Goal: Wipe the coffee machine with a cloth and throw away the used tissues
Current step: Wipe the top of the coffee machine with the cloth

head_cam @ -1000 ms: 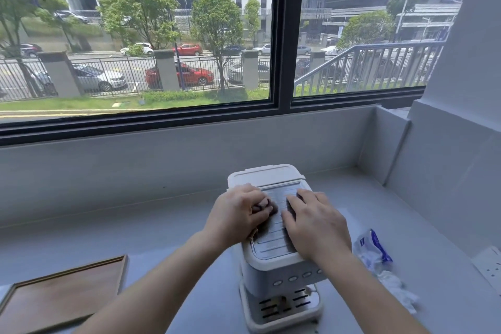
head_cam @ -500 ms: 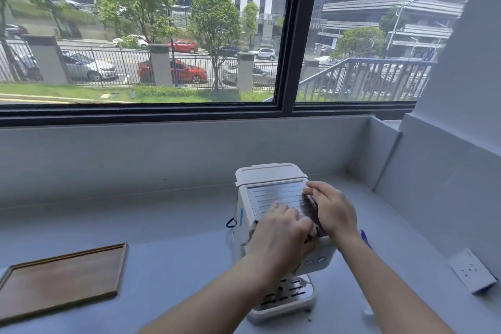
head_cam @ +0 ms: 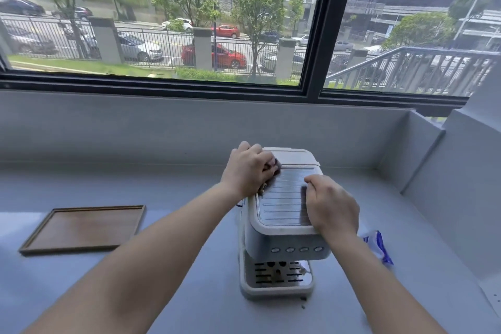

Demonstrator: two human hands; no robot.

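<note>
On the tabletop (head_cam: 189,293) the coffee machine (head_cam: 282,209) stands between both forearms. The right hand (head_cam: 332,207) has slid forward to the front right edge of its top, fingers bent; whether they clamp it cannot be told. The left hand (head_cam: 248,171) has gone from the front to the back left corner, fingers clamped on the dark cloth (head_cam: 275,166). A blue-white tissue pack (head_cam: 378,248) shows again behind the right wrist. A wooden tray (head_cam: 84,229) lies well left; the window (head_cam: 162,22) is beyond.
</note>
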